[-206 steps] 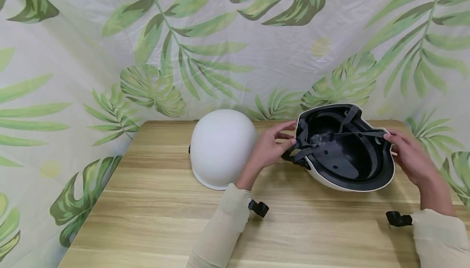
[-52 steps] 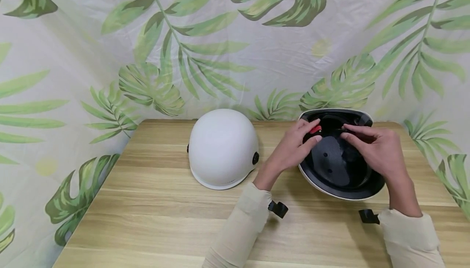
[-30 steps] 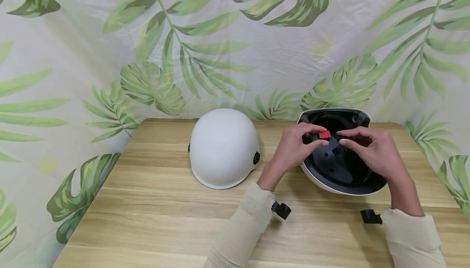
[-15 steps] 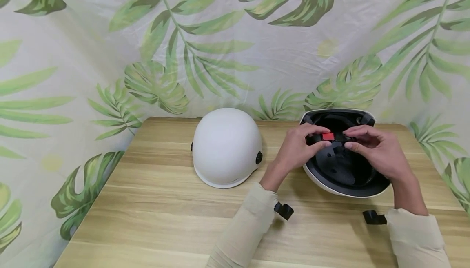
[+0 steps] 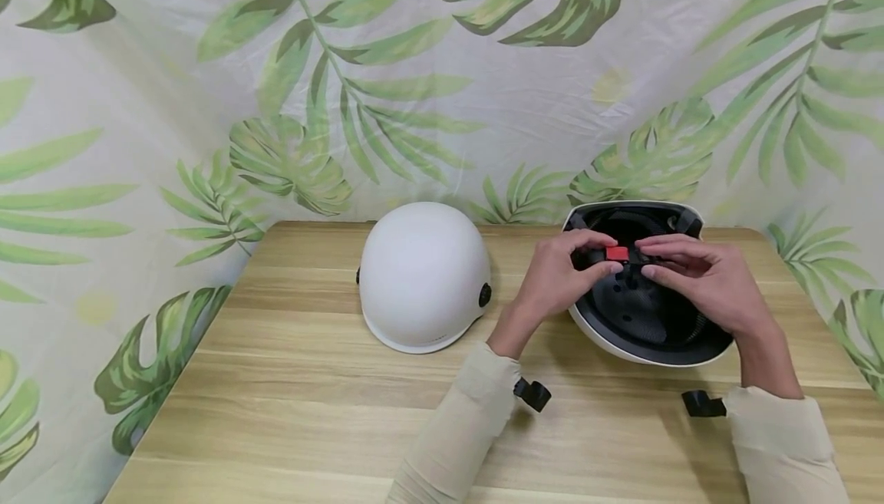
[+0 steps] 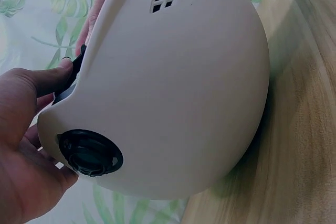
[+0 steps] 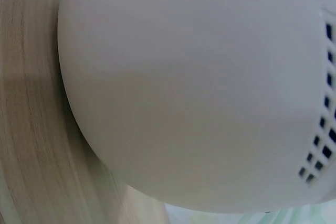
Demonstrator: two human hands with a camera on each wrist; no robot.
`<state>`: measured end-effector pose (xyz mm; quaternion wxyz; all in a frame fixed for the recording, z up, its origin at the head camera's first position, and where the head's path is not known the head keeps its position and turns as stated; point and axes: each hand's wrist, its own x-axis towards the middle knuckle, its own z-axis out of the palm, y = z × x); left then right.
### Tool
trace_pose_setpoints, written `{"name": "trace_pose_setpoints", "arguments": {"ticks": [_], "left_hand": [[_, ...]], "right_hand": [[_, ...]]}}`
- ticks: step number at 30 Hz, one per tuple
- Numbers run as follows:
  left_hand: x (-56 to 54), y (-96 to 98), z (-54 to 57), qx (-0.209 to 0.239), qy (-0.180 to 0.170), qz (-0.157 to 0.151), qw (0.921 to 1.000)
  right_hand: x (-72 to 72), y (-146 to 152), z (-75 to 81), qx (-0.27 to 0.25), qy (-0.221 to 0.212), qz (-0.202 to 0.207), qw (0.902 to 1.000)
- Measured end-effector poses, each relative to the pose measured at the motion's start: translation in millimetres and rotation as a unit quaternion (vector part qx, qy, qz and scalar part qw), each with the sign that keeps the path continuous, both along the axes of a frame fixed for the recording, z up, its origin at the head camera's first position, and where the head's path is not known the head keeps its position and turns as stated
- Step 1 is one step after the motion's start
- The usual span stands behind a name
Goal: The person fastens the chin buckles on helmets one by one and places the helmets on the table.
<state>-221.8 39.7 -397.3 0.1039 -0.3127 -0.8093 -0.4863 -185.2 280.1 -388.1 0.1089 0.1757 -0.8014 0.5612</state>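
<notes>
An upturned white helmet (image 5: 645, 354) rests on the table at the right, its black lined inside facing up. Over its opening, my left hand (image 5: 552, 278) pinches a chin-strap buckle (image 5: 617, 254) with a red part, thumb below and fingers above. Close to the buckle's right side, my right hand (image 5: 718, 278) pinches a black strap end. Whether the two ends are joined is too small to tell. In the left wrist view my left thumb (image 6: 52, 80) is at the black strap, beside the white shell (image 6: 178, 87). The shell (image 7: 189, 93) hides my right hand in the right wrist view.
A second white helmet (image 5: 424, 281) stands dome up on the wooden table (image 5: 290, 412), left of my left hand. A leaf-patterned cloth (image 5: 387, 67) hangs behind the table. Black wrist mounts (image 5: 532, 395) stick out from both sleeves.
Earlier, my hands held the upturned helmet by its sides; now both are at the strap over its opening. In the last second the red buckle has come slightly right, nearer my right fingers.
</notes>
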Motion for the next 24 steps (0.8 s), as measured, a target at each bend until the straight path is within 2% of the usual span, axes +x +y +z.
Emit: {"name": "trace_pose_setpoints", "arguments": {"ticks": [5, 13, 20, 24], "left_hand": [[-0.6, -3.3, 0.5, -0.015, 0.003, -0.023, 0.9996], [-2.0, -5.1, 0.0, -0.018, 0.011, -0.044, 0.9988], [-1.2, -2.9, -0.9, -0.007, 0.014, -0.034, 0.9993], [-0.1, -0.4, -1.7, -0.008, 0.01, -0.02, 0.9997]], "right_hand": [[0.8, 0.0, 1.8, 0.035, -0.014, -0.028, 0.9989], [-0.8, 1.4, 1.5, 0.058, -0.037, -0.032, 0.9971], [1.1, 2.3, 2.1, 0.098, -0.035, -0.068, 0.9923], [2.3, 2.0, 3.1, 0.109, -0.026, -0.073, 0.9911]]}}
